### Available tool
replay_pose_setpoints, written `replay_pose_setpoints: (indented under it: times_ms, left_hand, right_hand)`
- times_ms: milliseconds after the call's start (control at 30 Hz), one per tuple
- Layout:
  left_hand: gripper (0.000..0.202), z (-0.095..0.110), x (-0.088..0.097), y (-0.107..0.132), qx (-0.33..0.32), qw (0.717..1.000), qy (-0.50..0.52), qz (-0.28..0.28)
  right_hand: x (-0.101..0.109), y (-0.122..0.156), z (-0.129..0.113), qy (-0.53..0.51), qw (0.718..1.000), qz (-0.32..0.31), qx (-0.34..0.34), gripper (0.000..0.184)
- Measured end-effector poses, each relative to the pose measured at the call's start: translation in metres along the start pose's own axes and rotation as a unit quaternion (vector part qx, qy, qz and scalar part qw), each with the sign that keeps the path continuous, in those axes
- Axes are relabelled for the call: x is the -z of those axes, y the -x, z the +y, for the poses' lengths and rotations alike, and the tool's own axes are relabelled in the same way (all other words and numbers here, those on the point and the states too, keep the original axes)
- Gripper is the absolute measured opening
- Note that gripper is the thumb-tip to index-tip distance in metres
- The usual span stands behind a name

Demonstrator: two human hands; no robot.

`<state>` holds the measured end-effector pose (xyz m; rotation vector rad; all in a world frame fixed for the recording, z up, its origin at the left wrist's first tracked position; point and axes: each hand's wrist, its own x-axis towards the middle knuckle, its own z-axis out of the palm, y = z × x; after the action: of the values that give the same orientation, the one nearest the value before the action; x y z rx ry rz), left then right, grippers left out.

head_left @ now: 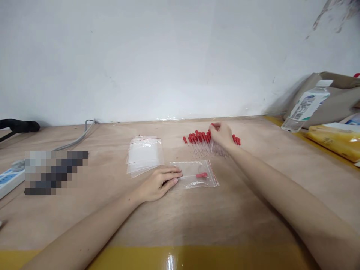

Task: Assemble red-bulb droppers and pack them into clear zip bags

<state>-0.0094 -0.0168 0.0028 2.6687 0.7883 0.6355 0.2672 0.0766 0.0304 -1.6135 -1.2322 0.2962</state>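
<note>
A clear zip bag (188, 183) lies flat in front of me with one red-bulbed glass dropper (201, 175) inside, its bulb toward the red-lined edge. My left hand (159, 182) rests on the bag's left end, fingers stretched out and thumb apart. Farther back is a row of droppers with red bulbs (197, 135) and thin clear tubes pointing toward me. Over this row, my right hand (222, 134) pinches a dropper by its red bulb (213, 125); its tube is mostly hidden. Left of the row lies a stack of flat clear zip bags (144, 152).
At right stand a plastic bottle (306, 105), a grey-beige bag (320, 112) and a yellow packet (334, 140). On the left are a white power strip (11, 180), a grey cable (75, 141), a blurred-out dark object (56, 174) and a black object (25, 126). A white wall (174, 60) bounds the table.
</note>
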Motion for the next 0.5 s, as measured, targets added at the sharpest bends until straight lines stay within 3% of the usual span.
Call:
replay_pose_setpoints:
  times_ms: [133,233,367,500]
  left_hand:
    - [0.03,0.0,0.0,0.0,0.005,1.0,0.0,-0.01]
    - [0.03,0.0,0.001,-0.001,0.008,1.0,-0.001,-0.009]
    - [0.03,0.002,0.002,-0.002,0.007,1.0,-0.005,-0.005]
    - [0.03,0.002,0.002,-0.002,0.012,1.0,-0.004,-0.01]
  right_hand:
    - [0.036,0.017,0.015,-0.201,0.979,0.01,0.034,0.026]
    - [0.054,0.043,0.03,-0.264,0.964,-0.008,-0.02,0.032]
    - [0.054,0.073,0.047,-0.313,0.944,-0.038,-0.097,0.037]
    - [0.044,0.088,0.051,-0.353,0.924,-0.079,-0.126,0.038]
